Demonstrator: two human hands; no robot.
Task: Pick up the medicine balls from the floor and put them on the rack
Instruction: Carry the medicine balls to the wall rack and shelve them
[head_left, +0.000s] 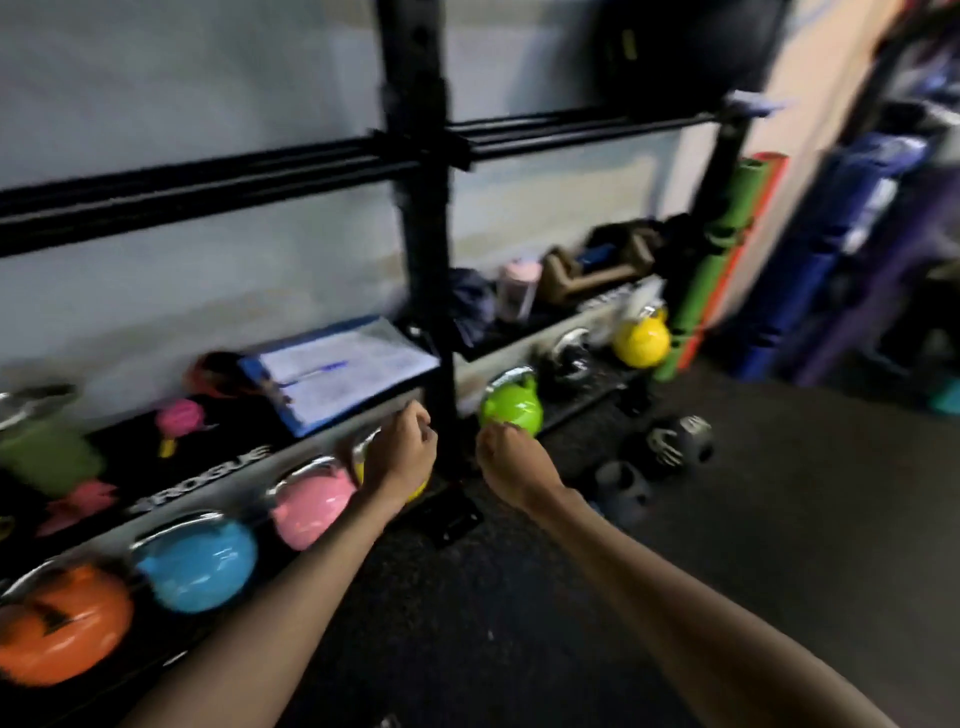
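Left hand (400, 449): fingers curled into a loose fist with nothing seen in it, held in front of a yellow kettlebell (420, 491).
Right hand (506, 460): fingers curled in too, nothing visibly held, just beneath the green kettlebell (511, 408).
Medicine ball (675, 52): big, black and blurred, high on the rack (415, 208), well above and to the right of both hands.
Floor (779, 519): dark round weights (670, 441) lie near the right hand's right side, too blurred to tell whether they are balls or kettlebells.
Left of the left hand: pink kettlebell (311, 512), then blue kettlebell (197, 566).
Just above the left hand: clipboard (353, 364) on the shelf.
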